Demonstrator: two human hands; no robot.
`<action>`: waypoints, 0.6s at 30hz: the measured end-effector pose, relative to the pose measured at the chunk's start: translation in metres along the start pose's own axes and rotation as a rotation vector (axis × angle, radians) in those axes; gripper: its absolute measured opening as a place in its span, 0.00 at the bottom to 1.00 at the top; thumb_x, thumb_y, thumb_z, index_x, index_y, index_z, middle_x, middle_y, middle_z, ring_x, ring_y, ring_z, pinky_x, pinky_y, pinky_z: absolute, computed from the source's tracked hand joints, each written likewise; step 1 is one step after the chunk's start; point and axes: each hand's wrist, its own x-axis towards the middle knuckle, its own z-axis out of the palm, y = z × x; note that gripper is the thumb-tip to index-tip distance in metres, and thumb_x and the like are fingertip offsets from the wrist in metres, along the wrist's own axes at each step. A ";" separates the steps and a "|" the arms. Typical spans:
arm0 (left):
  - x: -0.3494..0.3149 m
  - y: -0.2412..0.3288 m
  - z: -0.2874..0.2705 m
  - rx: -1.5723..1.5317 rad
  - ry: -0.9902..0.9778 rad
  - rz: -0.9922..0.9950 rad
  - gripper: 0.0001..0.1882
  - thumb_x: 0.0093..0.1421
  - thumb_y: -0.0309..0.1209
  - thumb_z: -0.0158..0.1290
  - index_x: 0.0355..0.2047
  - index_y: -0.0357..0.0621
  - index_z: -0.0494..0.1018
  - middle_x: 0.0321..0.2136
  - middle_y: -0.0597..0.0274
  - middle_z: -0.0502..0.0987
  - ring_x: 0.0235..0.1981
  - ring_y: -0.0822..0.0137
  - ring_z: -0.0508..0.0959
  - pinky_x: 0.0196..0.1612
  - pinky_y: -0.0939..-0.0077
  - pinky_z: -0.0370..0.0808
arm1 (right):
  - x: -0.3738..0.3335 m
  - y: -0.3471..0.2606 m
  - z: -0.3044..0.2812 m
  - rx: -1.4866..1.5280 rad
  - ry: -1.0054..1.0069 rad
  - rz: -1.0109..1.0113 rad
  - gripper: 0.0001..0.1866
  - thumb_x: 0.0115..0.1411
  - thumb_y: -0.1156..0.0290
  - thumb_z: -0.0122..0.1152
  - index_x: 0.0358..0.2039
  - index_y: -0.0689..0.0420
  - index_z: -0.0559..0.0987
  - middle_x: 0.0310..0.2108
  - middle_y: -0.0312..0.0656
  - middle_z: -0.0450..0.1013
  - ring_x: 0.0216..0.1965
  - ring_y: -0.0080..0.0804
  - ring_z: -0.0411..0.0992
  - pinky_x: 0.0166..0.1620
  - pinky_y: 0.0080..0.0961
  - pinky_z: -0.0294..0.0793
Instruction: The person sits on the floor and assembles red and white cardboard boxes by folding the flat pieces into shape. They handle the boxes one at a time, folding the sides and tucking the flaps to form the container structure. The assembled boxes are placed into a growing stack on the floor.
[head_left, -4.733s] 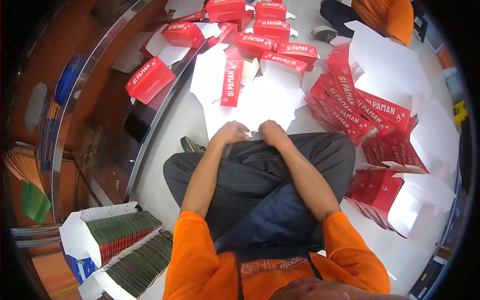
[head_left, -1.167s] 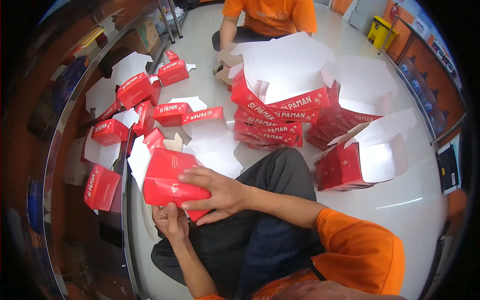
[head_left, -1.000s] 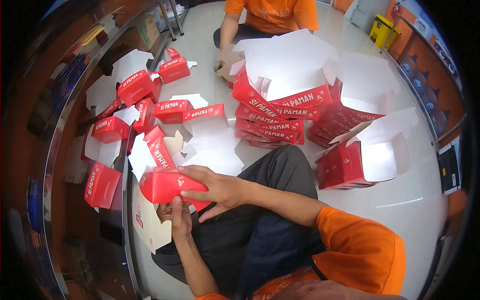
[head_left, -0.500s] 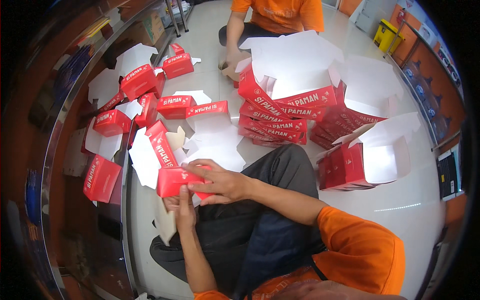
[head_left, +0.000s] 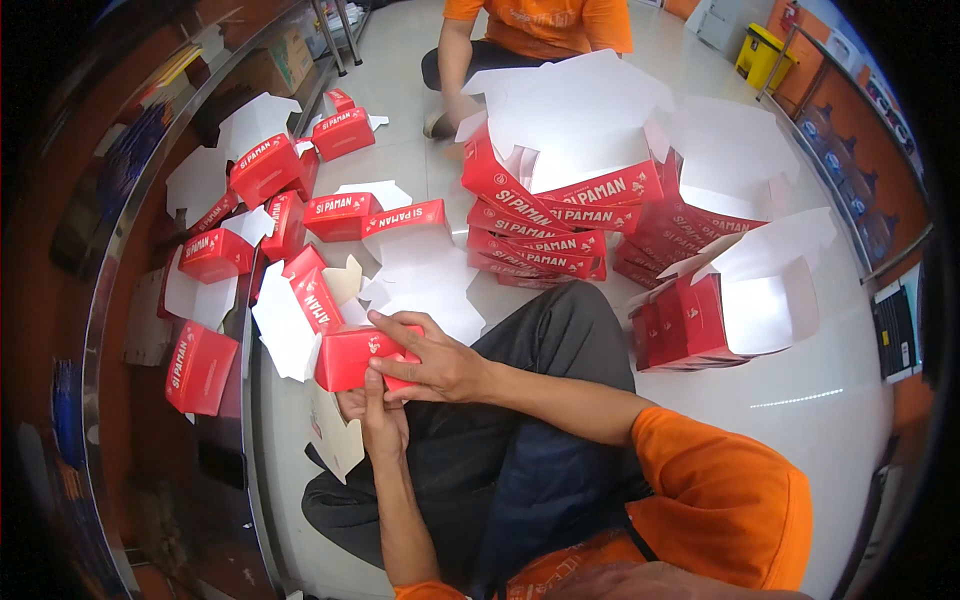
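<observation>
A small red cardboard box (head_left: 347, 358) is held low over my crossed legs. My right hand (head_left: 440, 362) wraps its right end from above, fingers and thumb closed on the card. From below, my left hand (head_left: 378, 415) grips the same box, its thumb against the near side and its other fingers mostly hidden. A pale inner flap (head_left: 336, 435) hangs down beside the left hand. Just past the held box lie a red box with white flaps (head_left: 318, 300) and a box with its white lid spread (head_left: 420, 280).
Several folded red boxes (head_left: 205, 368) lie to the left, on the floor and along a metal-edged shelf (head_left: 250, 400). Nested open boxes (head_left: 545, 215) form stacks ahead, with more open ones (head_left: 690, 325) at right. Across from me sits a person in an orange shirt (head_left: 545, 25).
The held box has tilted slightly, and my right fingers have shifted along its end. The pale flap has swung a little. The co-worker's hand ahead has moved slightly. The whole view has shifted slightly.
</observation>
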 end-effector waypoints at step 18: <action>0.000 -0.003 0.000 -0.066 0.043 -0.030 0.21 0.69 0.35 0.43 0.58 0.39 0.59 0.52 0.54 0.69 0.50 0.63 0.72 0.49 0.67 0.75 | 0.000 0.003 -0.003 -0.012 -0.035 -0.024 0.31 0.47 0.62 0.70 0.53 0.51 0.72 0.64 0.55 0.55 0.56 0.59 0.59 0.54 0.45 0.67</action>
